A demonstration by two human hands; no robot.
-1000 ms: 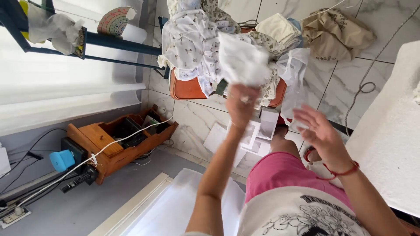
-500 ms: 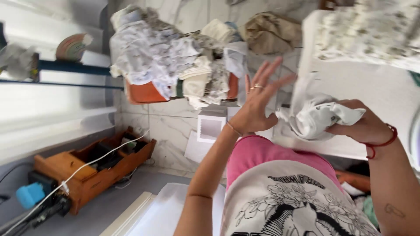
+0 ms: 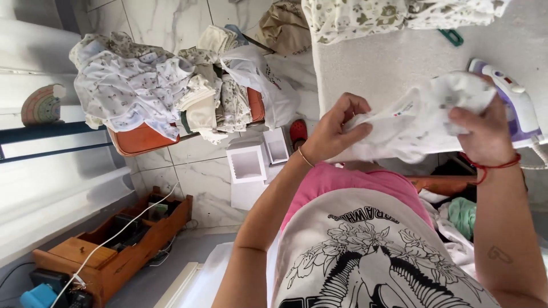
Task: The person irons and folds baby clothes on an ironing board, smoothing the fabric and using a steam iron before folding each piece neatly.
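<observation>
My left hand (image 3: pixel 337 128), with a thin gold bangle at the wrist, pinches one end of a small white printed garment (image 3: pixel 411 122). My right hand (image 3: pixel 485 134), with a red string at the wrist, grips the other end. The garment is stretched between them just above the near edge of a white ironing board (image 3: pixel 388 63). A white and purple iron (image 3: pixel 516 100) stands on the board right behind my right hand. A floral cloth (image 3: pixel 399 14) lies along the board's far side.
An orange seat (image 3: pixel 142 141) heaped with baby clothes (image 3: pixel 148 80) stands to the left. White open boxes (image 3: pixel 248 165) and a red shoe (image 3: pixel 297 134) lie on the marble floor. A wooden crate (image 3: pixel 114 251) with cables sits lower left. A green garment (image 3: pixel 462 214) lies by my right arm.
My left hand, spread open in the air half a second ago, has come down and taken hold of the white garment that my right hand held crumpled. The view has swung toward the board.
</observation>
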